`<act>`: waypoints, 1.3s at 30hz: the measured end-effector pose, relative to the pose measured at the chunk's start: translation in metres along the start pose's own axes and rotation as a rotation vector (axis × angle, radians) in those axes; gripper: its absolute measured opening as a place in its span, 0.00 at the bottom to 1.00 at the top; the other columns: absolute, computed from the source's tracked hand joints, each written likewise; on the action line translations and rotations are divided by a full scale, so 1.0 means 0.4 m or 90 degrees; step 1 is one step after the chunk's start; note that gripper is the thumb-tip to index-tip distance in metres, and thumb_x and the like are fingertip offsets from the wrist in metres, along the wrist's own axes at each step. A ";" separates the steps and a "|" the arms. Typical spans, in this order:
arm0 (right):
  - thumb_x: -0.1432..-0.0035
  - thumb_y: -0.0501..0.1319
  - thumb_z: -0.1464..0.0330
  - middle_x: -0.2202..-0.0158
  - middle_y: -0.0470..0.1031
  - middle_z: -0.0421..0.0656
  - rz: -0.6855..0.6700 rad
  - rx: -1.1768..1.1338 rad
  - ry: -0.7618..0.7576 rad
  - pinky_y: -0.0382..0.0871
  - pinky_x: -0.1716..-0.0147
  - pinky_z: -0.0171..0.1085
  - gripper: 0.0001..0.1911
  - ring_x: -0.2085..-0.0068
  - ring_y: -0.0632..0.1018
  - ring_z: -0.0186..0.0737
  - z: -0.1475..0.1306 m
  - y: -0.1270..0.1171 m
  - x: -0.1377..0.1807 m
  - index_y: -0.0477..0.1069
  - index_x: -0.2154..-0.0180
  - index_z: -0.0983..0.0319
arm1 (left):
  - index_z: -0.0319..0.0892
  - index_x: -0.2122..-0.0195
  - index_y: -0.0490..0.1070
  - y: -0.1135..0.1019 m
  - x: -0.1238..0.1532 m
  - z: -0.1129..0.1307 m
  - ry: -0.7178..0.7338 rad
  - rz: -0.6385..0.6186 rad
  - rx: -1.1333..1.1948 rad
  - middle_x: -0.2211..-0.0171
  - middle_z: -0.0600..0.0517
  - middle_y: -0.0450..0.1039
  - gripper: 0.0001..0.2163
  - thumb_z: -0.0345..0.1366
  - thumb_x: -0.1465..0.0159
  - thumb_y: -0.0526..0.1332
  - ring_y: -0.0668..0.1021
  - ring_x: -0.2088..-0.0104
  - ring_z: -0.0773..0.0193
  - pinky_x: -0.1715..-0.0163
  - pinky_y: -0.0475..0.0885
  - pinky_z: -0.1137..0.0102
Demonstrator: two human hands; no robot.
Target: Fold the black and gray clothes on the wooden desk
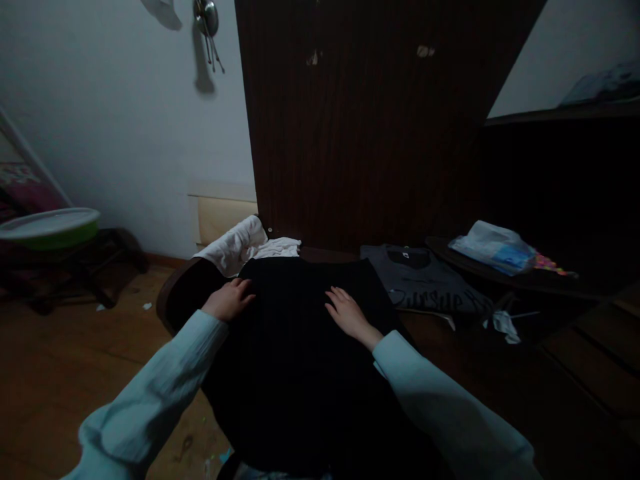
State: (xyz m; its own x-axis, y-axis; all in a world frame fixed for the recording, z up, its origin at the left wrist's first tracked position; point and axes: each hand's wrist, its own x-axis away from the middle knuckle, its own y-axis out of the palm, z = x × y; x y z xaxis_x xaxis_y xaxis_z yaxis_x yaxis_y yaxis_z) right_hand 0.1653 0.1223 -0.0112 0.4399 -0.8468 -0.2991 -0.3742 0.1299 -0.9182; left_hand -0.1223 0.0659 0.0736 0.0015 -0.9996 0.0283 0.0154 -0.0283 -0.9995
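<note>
A black cloth garment point(300, 347) lies spread out in front of me, its far edge near the dark wooden panel; its exact kind is too dark to make out. My left hand point(230, 300) rests on its left side, fingers stretched out. On the right part of the garment my right hand point(349, 315) lies flat with the fingers spread. Neither hand grips anything. Beyond the left hand a white cloth point(237, 245) drapes over the dark armrest. To the right of the garment sits a folded grey T-shirt point(425, 277) with dark lettering.
A dark wooden panel point(360, 133) stands upright behind the garment. At right, a dark shelf holds a plastic packet point(495, 247). A green basin point(50, 230) with a pale lid stands on a low stool at left. Small scraps lie on the wooden floor point(55, 360).
</note>
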 end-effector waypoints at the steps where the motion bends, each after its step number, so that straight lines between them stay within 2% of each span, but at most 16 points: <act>1: 0.42 0.48 0.66 0.45 0.61 0.53 -0.001 0.000 0.001 0.55 0.46 0.45 0.21 0.43 0.59 0.46 -0.003 -0.001 0.001 0.63 0.49 0.68 | 0.39 0.46 0.56 0.005 0.009 -0.029 -0.054 0.007 -0.020 0.48 0.41 0.61 0.23 0.43 0.40 0.46 0.69 0.51 0.54 0.56 0.65 0.64; 4: 0.42 0.48 0.66 0.45 0.61 0.53 -0.001 0.000 -0.004 0.56 0.47 0.45 0.21 0.43 0.60 0.46 -0.008 -0.004 0.006 0.62 0.48 0.68 | 0.40 0.44 0.53 0.032 0.023 -0.078 -0.133 0.013 -0.036 0.52 0.41 0.64 0.24 0.44 0.40 0.46 0.71 0.54 0.54 0.58 0.66 0.64; 7: 0.42 0.48 0.68 0.45 0.61 0.52 -0.016 0.017 -0.026 0.56 0.47 0.46 0.21 0.43 0.60 0.47 -0.007 -0.016 0.003 0.61 0.47 0.65 | 0.39 0.43 0.52 0.060 0.019 -0.093 -0.134 0.010 0.002 0.55 0.42 0.66 0.26 0.45 0.41 0.47 0.71 0.54 0.56 0.56 0.65 0.67; 10: 0.44 0.51 0.68 0.46 0.62 0.52 -0.088 0.037 -0.040 0.56 0.48 0.48 0.20 0.44 0.61 0.50 -0.011 -0.049 -0.022 0.64 0.49 0.63 | 0.37 0.44 0.53 0.082 0.001 -0.103 -0.145 0.023 0.064 0.54 0.41 0.65 0.28 0.46 0.43 0.49 0.71 0.54 0.56 0.56 0.65 0.68; 12: 0.45 0.53 0.69 0.47 0.64 0.52 -0.124 0.026 -0.055 0.57 0.49 0.49 0.19 0.45 0.63 0.51 -0.029 -0.075 -0.048 0.66 0.51 0.64 | 0.37 0.45 0.55 0.093 -0.014 -0.113 -0.160 0.023 0.113 0.53 0.41 0.66 0.28 0.47 0.45 0.52 0.72 0.54 0.56 0.56 0.65 0.68; 15: 0.43 0.50 0.69 0.47 0.64 0.52 -0.107 -0.020 -0.114 0.57 0.48 0.46 0.19 0.45 0.64 0.47 -0.082 -0.087 -0.083 0.64 0.49 0.66 | 0.37 0.49 0.60 0.101 -0.033 -0.126 -0.170 0.021 0.173 0.54 0.42 0.68 0.27 0.47 0.47 0.55 0.72 0.54 0.56 0.57 0.66 0.69; 17: 0.42 0.50 0.67 0.45 0.62 0.49 -0.101 -0.048 -0.164 0.58 0.47 0.42 0.21 0.45 0.63 0.43 -0.125 -0.068 -0.093 0.61 0.48 0.65 | 0.37 0.52 0.63 0.098 -0.041 -0.127 -0.167 0.025 0.206 0.55 0.43 0.70 0.25 0.44 0.49 0.57 0.72 0.54 0.56 0.57 0.67 0.69; 20: 0.43 0.51 0.66 0.45 0.62 0.49 -0.110 -0.100 -0.249 0.57 0.46 0.42 0.21 0.44 0.62 0.42 -0.174 -0.015 -0.086 0.61 0.48 0.65 | 0.36 0.54 0.65 0.077 -0.044 -0.113 -0.146 0.039 0.237 0.56 0.44 0.72 0.21 0.37 0.50 0.58 0.73 0.54 0.55 0.56 0.67 0.68; 23: 0.43 0.52 0.66 0.45 0.62 0.50 -0.086 -0.127 -0.248 0.56 0.46 0.42 0.21 0.44 0.61 0.42 -0.191 0.028 -0.072 0.63 0.49 0.67 | 0.33 0.53 0.65 0.040 -0.037 -0.077 -0.101 0.080 0.219 0.56 0.41 0.71 0.20 0.30 0.49 0.56 0.73 0.55 0.54 0.56 0.67 0.66; 26: 0.44 0.52 0.63 0.46 0.63 0.50 -0.071 -0.194 -0.220 0.54 0.45 0.42 0.21 0.43 0.61 0.43 -0.187 0.040 -0.070 0.65 0.51 0.67 | 0.34 0.52 0.64 0.003 -0.025 -0.011 -0.055 0.116 0.197 0.54 0.41 0.70 0.20 0.27 0.47 0.52 0.72 0.54 0.54 0.54 0.66 0.66; 28: 0.43 0.50 0.59 0.49 0.67 0.48 -0.077 -0.294 -0.179 0.55 0.46 0.42 0.21 0.45 0.64 0.42 -0.178 0.040 -0.077 0.68 0.55 0.64 | 0.36 0.52 0.64 -0.011 -0.014 0.053 -0.018 0.142 0.182 0.54 0.42 0.69 0.19 0.26 0.46 0.51 0.72 0.54 0.56 0.53 0.65 0.68; 31: 0.43 0.46 0.55 0.59 0.74 0.45 -0.068 -0.525 -0.013 0.63 0.54 0.41 0.22 0.55 0.72 0.40 -0.157 0.041 -0.096 0.71 0.62 0.62 | 0.39 0.52 0.63 -0.004 0.006 0.168 0.054 0.151 0.149 0.55 0.43 0.68 0.18 0.26 0.44 0.49 0.74 0.58 0.57 0.58 0.68 0.67; 34: 0.46 0.48 0.52 0.66 0.74 0.42 -0.005 -0.764 0.179 0.67 0.64 0.38 0.22 0.62 0.74 0.38 -0.134 0.044 -0.113 0.68 0.65 0.62 | 0.40 0.52 0.62 0.028 0.028 0.267 0.086 0.073 0.090 0.57 0.44 0.68 0.16 0.29 0.43 0.50 0.75 0.62 0.58 0.65 0.70 0.66; 36: 0.49 0.54 0.54 0.69 0.73 0.41 0.023 -0.857 0.254 0.67 0.67 0.36 0.18 0.64 0.74 0.37 -0.126 0.044 -0.119 0.67 0.67 0.62 | 0.40 0.49 0.58 0.052 0.044 0.301 0.119 0.049 0.070 0.56 0.44 0.66 0.19 0.30 0.44 0.53 0.74 0.60 0.58 0.65 0.70 0.68; 39: 0.52 0.59 0.60 0.72 0.73 0.40 0.025 -0.922 0.294 0.66 0.69 0.35 0.11 0.67 0.74 0.37 -0.125 0.037 -0.119 0.66 0.70 0.61 | 0.40 0.51 0.58 0.076 0.079 0.292 0.124 0.063 0.064 0.56 0.44 0.67 0.18 0.30 0.44 0.54 0.72 0.57 0.58 0.62 0.69 0.69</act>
State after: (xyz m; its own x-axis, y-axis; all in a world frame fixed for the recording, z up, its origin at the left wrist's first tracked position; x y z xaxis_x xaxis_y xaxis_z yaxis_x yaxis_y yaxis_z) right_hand 0.0982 0.1388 0.0026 0.2276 -0.9729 0.0400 -0.9542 -0.2147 0.2083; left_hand -0.0051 0.0335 0.0460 -0.1842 -0.9794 -0.0828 0.1236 0.0605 -0.9905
